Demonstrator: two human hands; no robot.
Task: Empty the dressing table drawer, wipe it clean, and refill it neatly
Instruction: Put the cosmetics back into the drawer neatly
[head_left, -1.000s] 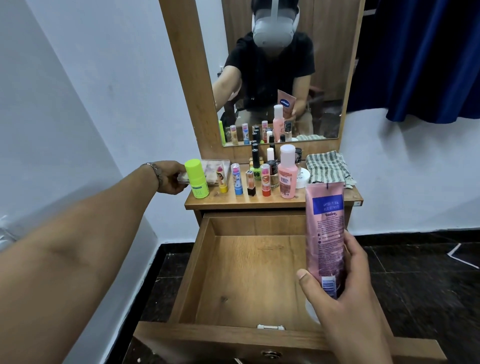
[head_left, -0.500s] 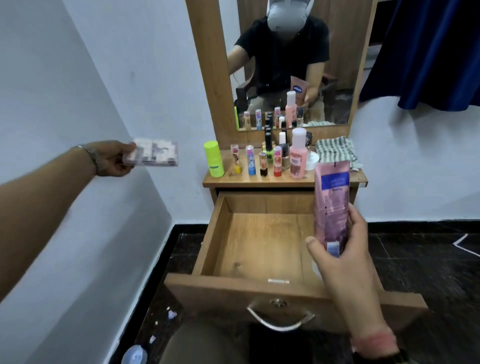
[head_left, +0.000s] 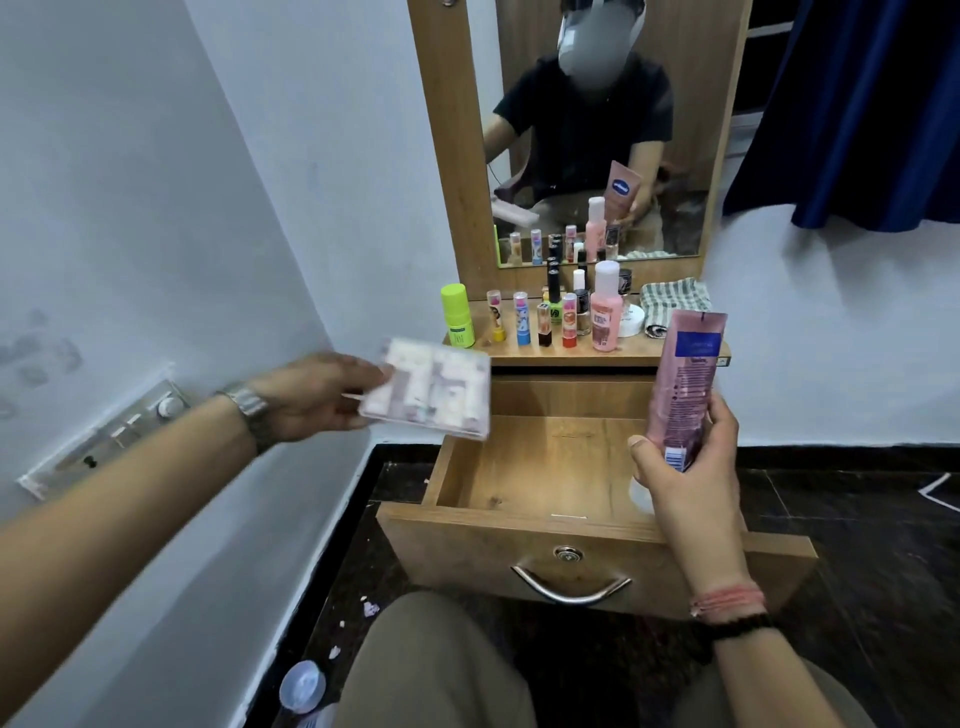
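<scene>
The wooden drawer (head_left: 524, 470) stands pulled out below the dressing table, its inside bare. My left hand (head_left: 317, 397) grips a flat clear box of small cosmetics (head_left: 434, 387), held in the air just above the drawer's back left corner. My right hand (head_left: 685, 483) holds a tall pink lotion tube (head_left: 684, 387) upright over the drawer's right side. On the table top (head_left: 639, 353) stand a lime-green bottle (head_left: 458, 316), several lip balms and nail polishes (head_left: 545, 317), a pink bottle (head_left: 605, 306) and a striped cloth (head_left: 672, 301).
A mirror (head_left: 597, 130) rises behind the table. A white wall with a switch panel (head_left: 104, 436) runs along the left. A blue curtain (head_left: 857, 109) hangs at the right. My knees are just in front of the drawer face; a round lid (head_left: 302, 686) lies on the dark floor.
My left hand lifted the clear box off the table's left end, swung it out left, then brought it in over the drawer. The right hand kept the pink tube upright.
</scene>
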